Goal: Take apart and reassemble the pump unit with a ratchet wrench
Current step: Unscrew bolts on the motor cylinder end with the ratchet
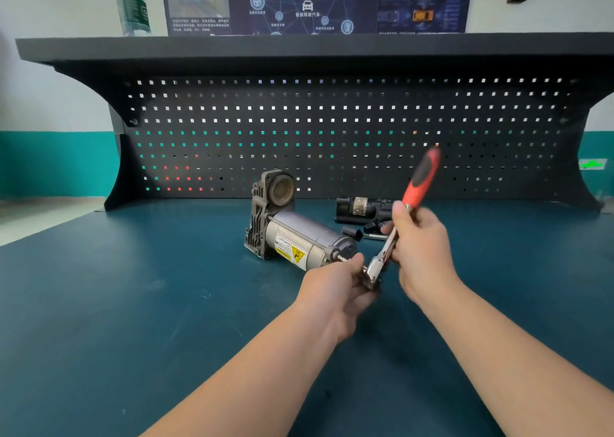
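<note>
Both forearms are being extended over the teal bench (99,303). At its head, the ratchet wrench (398,230) is being pinched by the left hand (335,290), while its steel shank is being gripped by the right hand (422,253), fingers curled. Just beyond, the grey pump unit (292,230) is lying on its side, yellow warning label up. A water bottle (133,4) is standing on the shelf (299,46).

The pump (292,224) lies on its side at centre frame, grey cylinder with a yellow warning label, finned block at its far end; the wrench (403,217), red-and-black handle tilted toward upper right, meets its near end.
</note>
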`<action>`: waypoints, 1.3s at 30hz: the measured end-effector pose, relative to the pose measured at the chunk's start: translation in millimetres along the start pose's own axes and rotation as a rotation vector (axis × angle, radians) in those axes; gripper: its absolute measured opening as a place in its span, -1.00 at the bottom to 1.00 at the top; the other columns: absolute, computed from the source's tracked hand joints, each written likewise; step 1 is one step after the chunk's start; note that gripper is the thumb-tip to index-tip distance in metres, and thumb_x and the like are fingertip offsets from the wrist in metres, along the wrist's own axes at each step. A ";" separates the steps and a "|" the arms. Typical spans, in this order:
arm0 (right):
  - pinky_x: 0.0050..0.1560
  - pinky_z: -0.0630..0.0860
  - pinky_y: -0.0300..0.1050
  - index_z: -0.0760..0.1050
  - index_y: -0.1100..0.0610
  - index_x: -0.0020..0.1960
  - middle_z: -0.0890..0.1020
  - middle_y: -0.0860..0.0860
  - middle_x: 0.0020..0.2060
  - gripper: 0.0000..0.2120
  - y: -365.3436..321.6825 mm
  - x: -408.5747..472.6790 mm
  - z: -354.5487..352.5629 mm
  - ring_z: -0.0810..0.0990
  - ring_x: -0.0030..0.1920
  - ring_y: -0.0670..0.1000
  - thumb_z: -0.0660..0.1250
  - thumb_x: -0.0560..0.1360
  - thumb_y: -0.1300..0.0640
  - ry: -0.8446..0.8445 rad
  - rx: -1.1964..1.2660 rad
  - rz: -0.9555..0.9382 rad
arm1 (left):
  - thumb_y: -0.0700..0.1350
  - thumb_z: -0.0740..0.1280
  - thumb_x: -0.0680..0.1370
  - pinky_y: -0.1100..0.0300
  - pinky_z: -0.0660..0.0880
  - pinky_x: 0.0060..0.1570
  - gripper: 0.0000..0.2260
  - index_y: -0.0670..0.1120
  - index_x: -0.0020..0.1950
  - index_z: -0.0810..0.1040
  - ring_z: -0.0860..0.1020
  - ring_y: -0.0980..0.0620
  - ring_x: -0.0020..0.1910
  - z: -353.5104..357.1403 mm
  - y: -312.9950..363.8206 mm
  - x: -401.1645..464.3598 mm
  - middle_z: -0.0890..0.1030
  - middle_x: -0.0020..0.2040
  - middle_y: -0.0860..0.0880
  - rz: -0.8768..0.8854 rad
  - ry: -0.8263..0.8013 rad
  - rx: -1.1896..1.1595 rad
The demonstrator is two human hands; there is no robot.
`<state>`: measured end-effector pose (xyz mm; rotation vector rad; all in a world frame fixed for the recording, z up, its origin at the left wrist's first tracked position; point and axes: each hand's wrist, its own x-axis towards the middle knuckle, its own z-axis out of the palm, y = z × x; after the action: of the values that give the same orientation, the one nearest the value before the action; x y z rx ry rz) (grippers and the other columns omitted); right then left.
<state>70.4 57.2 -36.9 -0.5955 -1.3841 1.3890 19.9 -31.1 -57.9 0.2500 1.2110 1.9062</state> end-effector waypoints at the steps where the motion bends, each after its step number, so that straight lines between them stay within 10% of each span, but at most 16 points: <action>1: -0.41 0.37 -0.33 0.44 0.03 -0.19 0.55 -0.10 -0.46 -0.83 -5.5 -5.3 0.9 0.46 -0.46 -0.18 0.25 0.57 0.04 -0.048 -0.115 -0.207 | -0.25 0.31 0.56 0.09 0.61 -0.29 -0.92 -0.27 -0.04 0.52 0.54 -0.07 -0.27 0.7 0.5 -1.3 0.58 -0.17 -0.19 0.002 -0.014 -0.013; 8: -0.25 0.38 -0.27 0.45 0.11 -0.07 0.49 -0.13 -0.35 -0.90 -9.7 -37.5 8.2 0.45 -0.32 -0.07 0.30 0.50 0.09 -0.405 -0.482 -0.932 | -0.22 0.08 0.62 0.26 0.54 -0.36 -0.69 -0.18 -0.11 0.61 0.63 0.06 -0.30 -0.2 2.8 -7.8 0.64 -0.26 -0.06 0.018 -0.169 -0.206; 11: -0.31 0.41 -0.24 0.42 0.05 -0.14 0.52 -0.10 -0.41 -0.89 -6.8 -26.5 3.5 0.50 -0.38 -0.07 0.28 0.53 0.05 -0.270 -0.300 -0.698 | -0.33 0.10 0.59 0.12 0.59 -0.34 -0.76 -0.27 0.15 0.51 0.55 -0.08 -0.23 -0.1 3.6 -3.6 0.58 -0.12 -0.19 -0.004 -0.058 -0.051; 17: -0.71 0.16 -0.34 0.34 0.15 -0.21 0.47 0.06 -0.37 -0.77 9.4 7.5 -5.0 0.22 -0.72 -0.16 0.18 0.62 0.15 0.069 0.343 0.484 | -0.30 0.22 0.59 0.06 0.53 -0.29 -0.92 -0.24 -0.08 0.48 0.55 -0.08 -0.25 0.9 1.9 -4.0 0.57 -0.19 -0.19 -0.007 0.013 0.018; 19: -0.70 0.16 -0.34 0.35 0.15 -0.19 0.47 0.07 -0.36 -0.78 12.5 5.7 -4.6 0.21 -0.72 -0.16 0.18 0.62 0.15 0.061 0.362 0.548 | -0.31 0.23 0.58 0.05 0.52 -0.29 -0.92 -0.24 -0.09 0.48 0.56 -0.08 -0.25 0.2 1.8 -3.0 0.57 -0.19 -0.19 -0.009 0.023 0.006; 26: -0.30 0.40 -0.28 0.45 0.08 -0.14 0.53 -0.11 -0.41 -0.90 -13.1 -26.8 2.6 0.47 -0.37 -0.11 0.30 0.52 0.08 -0.278 -0.344 -0.731 | -0.29 0.17 0.60 0.14 0.59 -0.31 -0.85 -0.25 0.08 0.50 0.55 -0.06 -0.22 1.9 2.5 -3.9 0.57 -0.12 -0.18 0.024 -0.085 -0.063; 29: -0.24 0.41 -0.18 0.49 0.16 -0.07 0.53 -0.07 -0.33 -0.89 -8.4 -39.6 8.4 0.44 -0.30 -0.06 0.31 0.50 0.10 -0.416 -0.513 -0.972 | -0.19 0.11 0.62 0.22 0.55 -0.22 -0.79 -0.13 -0.03 0.53 0.62 0.05 -0.24 -2.8 3.8 -8.0 0.65 -0.21 -0.06 0.019 -0.199 -0.110; 34: -0.38 0.38 -0.33 0.43 0.07 -0.17 0.53 -0.12 -0.45 -0.85 -4.9 -19.6 5.1 0.50 -0.42 -0.15 0.26 0.55 0.05 -0.116 -0.258 -0.542 | -0.30 0.14 0.61 0.09 0.57 -0.33 -0.85 -0.26 0.04 0.50 0.51 -0.08 -0.29 0.8 2.1 -2.5 0.54 -0.19 -0.18 0.007 -0.040 -0.047; 39: -0.74 0.11 -0.38 0.31 0.16 -0.21 0.44 0.06 -0.35 -0.76 18.3 7.4 -3.2 0.20 -0.75 -0.16 0.16 0.63 0.15 0.134 0.409 0.618 | -0.27 0.20 0.61 0.07 0.54 -0.26 -0.85 -0.24 -0.14 0.47 0.55 -0.06 -0.27 2.0 1.1 -4.8 0.55 -0.23 -0.17 0.016 0.007 -0.042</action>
<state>65.0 68.8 -52.2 -0.8601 -0.7911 2.0136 23.4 -33.5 -54.8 0.2313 1.1758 1.9455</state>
